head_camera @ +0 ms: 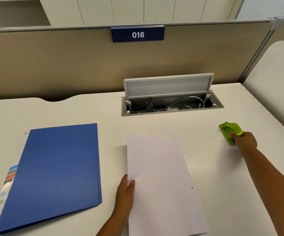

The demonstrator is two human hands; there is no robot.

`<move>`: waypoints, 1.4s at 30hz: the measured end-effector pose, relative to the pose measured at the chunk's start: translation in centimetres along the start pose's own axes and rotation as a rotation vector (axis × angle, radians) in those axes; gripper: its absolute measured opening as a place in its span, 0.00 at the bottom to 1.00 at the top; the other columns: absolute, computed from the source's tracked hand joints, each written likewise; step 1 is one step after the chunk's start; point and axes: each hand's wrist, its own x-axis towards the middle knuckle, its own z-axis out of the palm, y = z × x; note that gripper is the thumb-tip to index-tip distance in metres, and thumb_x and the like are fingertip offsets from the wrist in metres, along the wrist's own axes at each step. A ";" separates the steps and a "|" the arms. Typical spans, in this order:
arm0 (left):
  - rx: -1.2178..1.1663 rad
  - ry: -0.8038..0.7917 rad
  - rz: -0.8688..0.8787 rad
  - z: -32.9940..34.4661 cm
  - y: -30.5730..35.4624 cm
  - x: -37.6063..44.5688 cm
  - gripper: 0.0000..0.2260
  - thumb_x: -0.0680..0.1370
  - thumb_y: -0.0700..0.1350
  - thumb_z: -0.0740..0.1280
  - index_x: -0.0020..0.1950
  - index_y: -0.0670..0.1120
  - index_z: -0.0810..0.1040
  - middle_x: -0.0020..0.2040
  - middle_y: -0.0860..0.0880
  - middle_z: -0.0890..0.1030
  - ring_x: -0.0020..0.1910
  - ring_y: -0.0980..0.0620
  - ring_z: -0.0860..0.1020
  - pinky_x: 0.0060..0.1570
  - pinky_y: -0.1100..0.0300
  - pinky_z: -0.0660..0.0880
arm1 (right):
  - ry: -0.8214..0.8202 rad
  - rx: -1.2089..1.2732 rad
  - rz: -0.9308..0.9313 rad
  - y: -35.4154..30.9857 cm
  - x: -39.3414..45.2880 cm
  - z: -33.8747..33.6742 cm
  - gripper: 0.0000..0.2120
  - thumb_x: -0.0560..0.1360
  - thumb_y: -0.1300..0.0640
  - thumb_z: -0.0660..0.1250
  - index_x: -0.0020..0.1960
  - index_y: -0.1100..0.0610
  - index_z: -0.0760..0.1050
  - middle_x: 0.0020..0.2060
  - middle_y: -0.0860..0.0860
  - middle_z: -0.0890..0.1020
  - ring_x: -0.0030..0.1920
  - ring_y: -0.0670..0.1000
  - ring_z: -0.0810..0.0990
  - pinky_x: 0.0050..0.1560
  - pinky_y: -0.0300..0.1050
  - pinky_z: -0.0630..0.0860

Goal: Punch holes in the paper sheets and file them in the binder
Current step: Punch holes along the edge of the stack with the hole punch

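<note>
- My left hand (125, 189) pinches the paper sheets (161, 184), two holes already showing along their right edge.
- My right hand (244, 139) rests on the green hole punch (230, 131); grip unclear.
- The blue binder (56, 169) lies closed on the counter (86, 109); filing remains.

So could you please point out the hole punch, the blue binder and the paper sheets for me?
hole punch (230, 129), head view, on its green top lever.
blue binder (59, 167), head view, middle of its closed front cover.
paper sheets (160, 181), head view, centre of the top sheet.
</note>
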 end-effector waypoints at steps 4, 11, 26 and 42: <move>0.004 0.001 0.007 0.0 0.1 -0.1 0.22 0.81 0.45 0.53 0.74 0.43 0.54 0.75 0.45 0.59 0.74 0.45 0.59 0.72 0.53 0.57 | -0.007 0.009 0.005 0.2 0.1 0.0 0.12 0.75 0.57 0.65 0.46 0.68 0.75 0.38 0.61 0.75 0.39 0.59 0.72 0.41 0.45 0.63; -0.009 0.002 0.006 0.0 0.1 -0.2 0.22 0.81 0.45 0.53 0.74 0.44 0.55 0.75 0.46 0.60 0.74 0.45 0.59 0.72 0.53 0.57 | 0.119 0.066 0.037 0.3 -1.6 -0.5 0.24 0.73 0.52 0.68 0.64 0.63 0.68 0.62 0.66 0.71 0.64 0.65 0.68 0.63 0.56 0.65; -0.072 0.001 0.053 -0.3 -0.5 -0.2 0.21 0.81 0.46 0.54 0.74 0.45 0.57 0.73 0.45 0.63 0.71 0.44 0.63 0.71 0.50 0.61 | -0.445 0.310 -0.031 2.9 -18.6 1.8 0.09 0.77 0.60 0.61 0.57 0.58 0.72 0.43 0.55 0.81 0.40 0.52 0.80 0.38 0.42 0.75; 0.018 -0.007 0.206 -2.4 -0.2 -0.8 0.19 0.80 0.45 0.59 0.70 0.45 0.64 0.67 0.44 0.72 0.62 0.48 0.72 0.60 0.58 0.71 | -0.622 0.234 0.043 1.7 -22.5 1.5 0.08 0.75 0.63 0.65 0.41 0.52 0.78 0.38 0.50 0.82 0.41 0.55 0.82 0.43 0.49 0.81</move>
